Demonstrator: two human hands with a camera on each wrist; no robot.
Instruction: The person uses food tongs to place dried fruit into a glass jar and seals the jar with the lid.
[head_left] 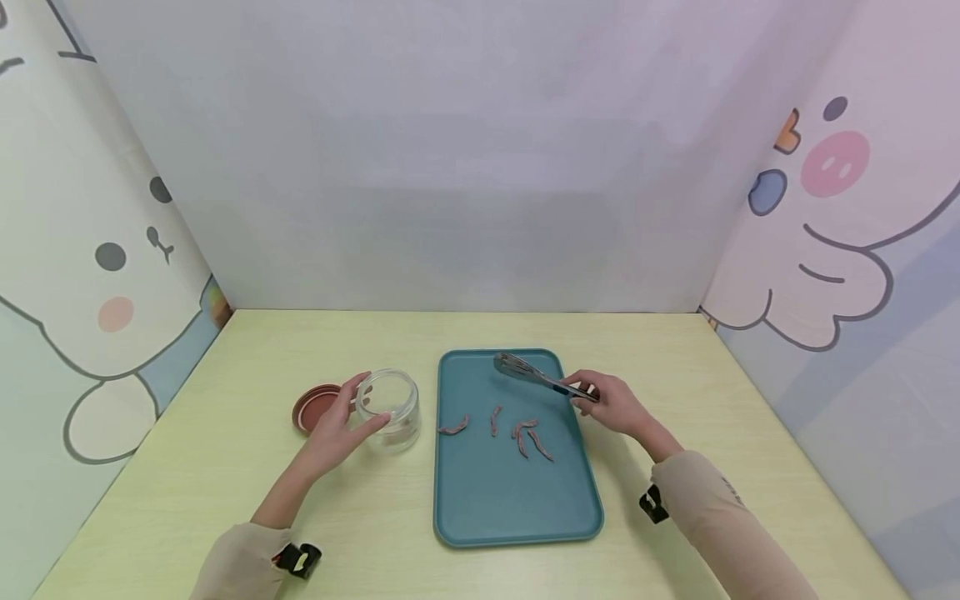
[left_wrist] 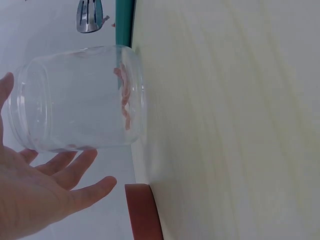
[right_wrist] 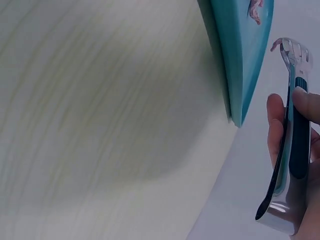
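My left hand (head_left: 335,433) holds a clear glass jar (head_left: 402,425), thumb and fingers about its rim and side. Inside, thin pinkish meat-like strips (left_wrist: 125,97) lie at the jar's bottom. My right hand (head_left: 611,403) grips metal tongs (head_left: 528,372) with dark handle grips, above the far part of a blue-green tray (head_left: 517,508). A small pinkish strip (right_wrist: 274,45) shows at the tongs' tips in the right wrist view. Several more pinkish-brown strips (head_left: 494,421) lie on the tray, some of them touching.
A reddish-brown round lid (head_left: 306,410) lies on the light wooden table (head_left: 360,533), left of the jar and partly behind my left hand. A pale curtain (head_left: 480,208) stands behind the table, and printed cartoon sheets (head_left: 847,275) flank it.
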